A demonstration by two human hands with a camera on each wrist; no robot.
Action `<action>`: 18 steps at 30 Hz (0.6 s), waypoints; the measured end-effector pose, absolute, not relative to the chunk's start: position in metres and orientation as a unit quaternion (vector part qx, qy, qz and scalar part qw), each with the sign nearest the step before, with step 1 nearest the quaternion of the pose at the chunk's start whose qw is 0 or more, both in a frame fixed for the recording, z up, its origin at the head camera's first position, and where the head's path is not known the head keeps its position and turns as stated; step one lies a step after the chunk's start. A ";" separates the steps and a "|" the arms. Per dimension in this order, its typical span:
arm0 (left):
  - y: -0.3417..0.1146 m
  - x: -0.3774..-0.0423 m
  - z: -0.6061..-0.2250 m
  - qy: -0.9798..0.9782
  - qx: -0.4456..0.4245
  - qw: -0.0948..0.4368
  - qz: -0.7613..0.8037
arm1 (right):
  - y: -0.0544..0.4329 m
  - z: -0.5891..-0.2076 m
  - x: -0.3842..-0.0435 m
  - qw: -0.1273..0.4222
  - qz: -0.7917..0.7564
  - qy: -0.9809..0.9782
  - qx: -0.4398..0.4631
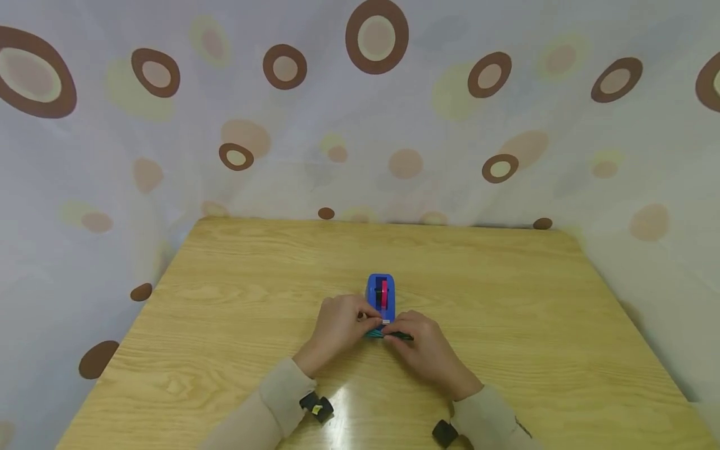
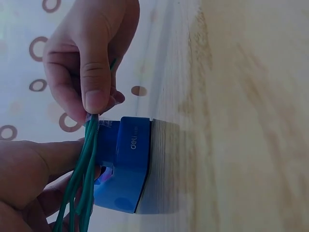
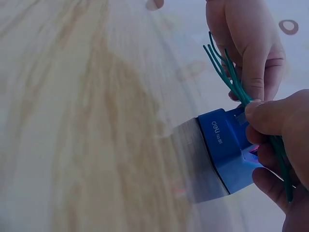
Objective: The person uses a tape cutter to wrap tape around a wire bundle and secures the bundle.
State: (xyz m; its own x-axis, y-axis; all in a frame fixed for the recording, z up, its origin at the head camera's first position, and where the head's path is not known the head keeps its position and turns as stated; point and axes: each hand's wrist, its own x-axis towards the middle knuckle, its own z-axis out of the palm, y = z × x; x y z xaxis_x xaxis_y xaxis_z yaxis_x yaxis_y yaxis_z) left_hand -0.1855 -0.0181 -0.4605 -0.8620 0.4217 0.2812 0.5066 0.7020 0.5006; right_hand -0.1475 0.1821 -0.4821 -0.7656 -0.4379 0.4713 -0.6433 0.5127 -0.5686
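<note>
A blue tape dispenser [image 1: 372, 297] with a pink-cored roll stands upright on the table, in front of both hands. A bundle of thin green wires [image 2: 83, 186] crosses just on the near side of its cutting end. My right hand [image 1: 424, 347] pinches the bundle between thumb and fingers. My left hand [image 1: 340, 322] has its thumb and forefinger together at the dispenser's front end, close against the wires. It appears to pinch the end of the clear tape, which is hard to make out. Several loose wire ends fan out past the left fingers in the right wrist view.
The wooden table [image 1: 253, 269] reaches back to a pale curtain [image 1: 360, 125] with brown rings and spots, which also hangs along both sides. Dark camera mounts [image 1: 317, 407] sit at the sleeve cuffs.
</note>
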 end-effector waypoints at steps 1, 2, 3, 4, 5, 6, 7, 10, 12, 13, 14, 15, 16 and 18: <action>-0.018 -0.186 -0.461 -0.919 -0.253 0.073 -0.294 | 0.182 -0.483 -0.148 0.138 0.381 -0.858 0.315; -0.018 -0.185 -0.460 -0.918 -0.253 0.072 -0.295 | 0.183 -0.482 -0.147 0.139 0.382 -0.858 0.315; -0.018 -0.185 -0.460 -0.918 -0.254 0.071 -0.297 | 0.183 -0.483 -0.147 0.140 0.383 -0.858 0.312; -0.018 -0.185 -0.461 -0.917 -0.254 0.070 -0.299 | 0.183 -0.482 -0.147 0.139 0.385 -0.858 0.310; -0.019 -0.185 -0.461 -0.917 -0.254 0.069 -0.301 | 0.182 -0.483 -0.147 0.139 0.386 -0.858 0.309; -0.019 -0.185 -0.461 -0.916 -0.254 0.069 -0.302 | 0.182 -0.483 -0.147 0.138 0.387 -0.859 0.307; -0.019 -0.184 -0.460 -0.916 -0.254 0.067 -0.304 | 0.182 -0.483 -0.146 0.137 0.388 -0.859 0.306; -0.020 -0.183 -0.461 -0.915 -0.253 0.070 -0.307 | 0.181 -0.482 -0.145 0.136 0.389 -0.859 0.304; -0.020 -0.183 -0.461 -0.914 -0.253 0.074 -0.309 | 0.181 -0.481 -0.145 0.136 0.390 -0.858 0.305; -0.020 -0.183 -0.461 -0.913 -0.253 0.077 -0.310 | 0.181 -0.481 -0.145 0.136 0.389 -0.858 0.305; -0.020 -0.183 -0.461 -0.913 -0.253 0.080 -0.311 | 0.181 -0.480 -0.146 0.137 0.390 -0.858 0.306; -0.020 -0.184 -0.461 -0.912 -0.254 0.082 -0.311 | 0.181 -0.479 -0.146 0.137 0.390 -0.858 0.306; -0.020 -0.184 -0.461 -0.912 -0.253 0.083 -0.312 | 0.181 -0.478 -0.146 0.137 0.390 -0.858 0.306; -0.020 -0.184 -0.460 -0.912 -0.253 0.084 -0.312 | 0.181 -0.477 -0.146 0.138 0.388 -0.858 0.307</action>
State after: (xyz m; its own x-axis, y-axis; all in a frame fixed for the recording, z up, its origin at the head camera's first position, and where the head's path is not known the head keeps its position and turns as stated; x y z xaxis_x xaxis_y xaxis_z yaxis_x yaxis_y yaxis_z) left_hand -0.1838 -0.0199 -0.4601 -0.8582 0.4080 0.3117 0.5134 0.6773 0.5270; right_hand -0.1464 0.1809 -0.4772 -0.7737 -0.4196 0.4746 -0.6335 0.5106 -0.5814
